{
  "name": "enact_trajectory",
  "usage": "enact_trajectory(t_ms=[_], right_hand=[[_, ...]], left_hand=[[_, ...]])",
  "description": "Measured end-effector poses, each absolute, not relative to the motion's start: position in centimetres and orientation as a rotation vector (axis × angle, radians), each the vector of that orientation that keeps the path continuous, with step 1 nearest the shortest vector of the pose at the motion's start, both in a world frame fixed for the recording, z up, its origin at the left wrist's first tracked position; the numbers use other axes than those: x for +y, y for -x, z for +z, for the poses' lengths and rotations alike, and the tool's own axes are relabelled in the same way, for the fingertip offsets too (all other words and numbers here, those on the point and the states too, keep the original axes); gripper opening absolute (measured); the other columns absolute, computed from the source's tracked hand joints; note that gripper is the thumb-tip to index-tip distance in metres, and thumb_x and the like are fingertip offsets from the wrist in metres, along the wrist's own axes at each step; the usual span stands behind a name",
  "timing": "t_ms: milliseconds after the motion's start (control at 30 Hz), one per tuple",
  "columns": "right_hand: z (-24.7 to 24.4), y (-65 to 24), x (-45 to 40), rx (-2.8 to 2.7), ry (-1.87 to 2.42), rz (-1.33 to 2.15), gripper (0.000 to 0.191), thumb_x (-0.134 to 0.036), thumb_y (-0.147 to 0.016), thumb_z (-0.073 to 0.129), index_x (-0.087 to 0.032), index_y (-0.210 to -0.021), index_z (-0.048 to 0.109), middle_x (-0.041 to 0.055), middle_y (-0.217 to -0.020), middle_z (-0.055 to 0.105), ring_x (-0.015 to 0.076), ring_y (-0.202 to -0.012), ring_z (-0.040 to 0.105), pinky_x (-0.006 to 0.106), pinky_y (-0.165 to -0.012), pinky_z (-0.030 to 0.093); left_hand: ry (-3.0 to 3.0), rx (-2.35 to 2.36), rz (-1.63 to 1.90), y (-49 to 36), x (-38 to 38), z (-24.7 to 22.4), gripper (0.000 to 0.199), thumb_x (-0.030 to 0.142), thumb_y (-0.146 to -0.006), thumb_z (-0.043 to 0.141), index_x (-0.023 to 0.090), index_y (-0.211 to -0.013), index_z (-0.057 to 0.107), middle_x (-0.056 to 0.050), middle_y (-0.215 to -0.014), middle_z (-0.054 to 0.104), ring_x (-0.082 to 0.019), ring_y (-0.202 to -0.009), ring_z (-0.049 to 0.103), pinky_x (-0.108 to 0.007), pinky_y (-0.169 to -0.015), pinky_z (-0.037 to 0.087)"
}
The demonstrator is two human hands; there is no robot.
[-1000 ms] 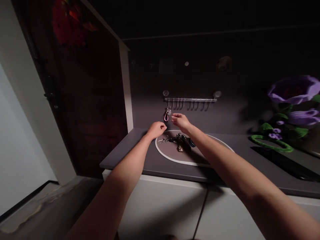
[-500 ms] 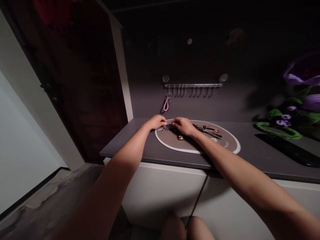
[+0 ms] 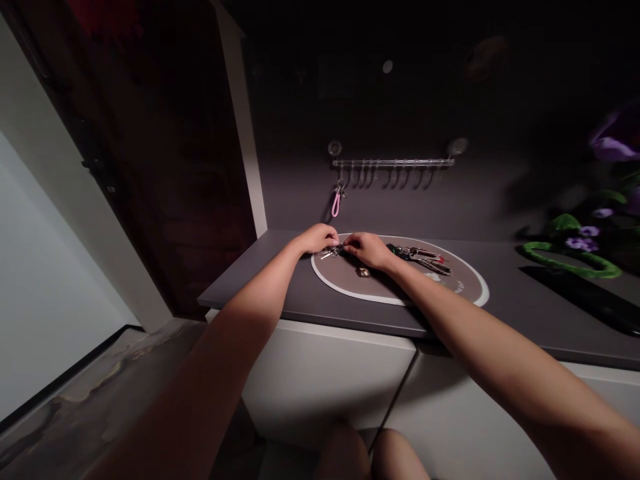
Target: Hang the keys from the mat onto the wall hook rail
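Observation:
A small bunch of keys (image 3: 330, 253) shows over the left end of the oval brown mat (image 3: 340, 283). My left hand (image 3: 319, 237) is closed in a pinch at the top of this bunch. From the other side, my right hand (image 3: 371, 251) pinches at the same bunch, its fingertips close to the left ones. Fingers partly hide the ring and the dark piece between them. Just below the right hand lies a small padlock-like metal piece (image 3: 363, 273). Right of that hand, more keys with a braided strap (image 3: 430, 263) rest on the mat.
A clear rail with several hooks (image 3: 395, 163) is fixed to the wall behind, a pink loop key ring (image 3: 337, 202) hanging at its left end. Purple flowers (image 3: 583, 240), a green ring (image 3: 570, 260) and a long black object (image 3: 575, 297) occupy the right of the counter (image 3: 260, 280).
My view has shifted slightly. Both hands stay at the bunch, fingertips now closer together, and the keys have turned a little under them.

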State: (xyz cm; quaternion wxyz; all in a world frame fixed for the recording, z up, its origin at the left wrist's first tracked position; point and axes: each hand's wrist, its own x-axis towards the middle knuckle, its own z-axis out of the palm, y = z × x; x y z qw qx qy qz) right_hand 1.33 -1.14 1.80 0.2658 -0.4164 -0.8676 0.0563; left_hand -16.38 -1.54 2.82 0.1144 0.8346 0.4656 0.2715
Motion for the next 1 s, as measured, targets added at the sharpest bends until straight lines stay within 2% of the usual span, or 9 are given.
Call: enact_trajectory(t_ms=[300, 533, 733, 1000], right_hand=[[2.1, -1.5, -1.5, -2.218, 1.109, 0.382, 0.015, -0.027, -0.071, 0.059, -0.016, -0.079, 0.063, 0.0024, -0.076, 0.065, 0.0127, -0.068, 0.055, 0.023, -0.064, 0.038], [1.9, -1.5, -0.9, -1.958, 0.902, 0.721, 0.023, -0.035, -0.065, 0.063, -0.014, -0.074, 0.059, 0.0004, -0.066, 0.06, 0.0092, -0.058, 0.049, 0.023, -0.059, 0.038], [2.4, -1.3, -1.5, -1.785, 0.786, 0.918, 0.025, -0.035, -0.062, 0.066, -0.014, -0.072, 0.059, 0.0006, -0.068, 0.06, 0.0094, -0.062, 0.05, 0.024, -0.064, 0.04], [3.0, -1.4, -2.1, -1.698, 0.763, 0.975, 0.023, -0.034, -0.063, 0.065, -0.015, -0.074, 0.061, 0.0014, -0.073, 0.061, 0.0103, -0.066, 0.051, 0.027, -0.07, 0.04]], left_hand=[[-2.145, 1.173, 0.973, 16.1, -1.5, 3.1, 0.012, 0.022, -0.073, 0.054, 0.011, -0.074, 0.059, 0.001, -0.061, 0.055, -0.007, -0.055, 0.046, -0.02, -0.055, 0.035], [-1.876, 1.056, 1.145, 15.8, -1.7, 3.2, 0.013, 0.022, -0.072, 0.058, 0.01, -0.075, 0.058, 0.002, -0.057, 0.052, -0.006, -0.052, 0.045, -0.02, -0.053, 0.034], [-1.738, 0.971, 1.238, 15.6, -1.8, 3.2, 0.017, 0.024, -0.069, 0.063, 0.009, -0.076, 0.058, 0.002, -0.058, 0.053, -0.005, -0.052, 0.046, -0.021, -0.054, 0.036], [-1.636, 0.859, 1.265, 15.5, -1.5, 3.0, 0.018, 0.022, -0.067, 0.065, 0.009, -0.076, 0.058, 0.002, -0.059, 0.053, -0.004, -0.051, 0.046, -0.02, -0.054, 0.036]])
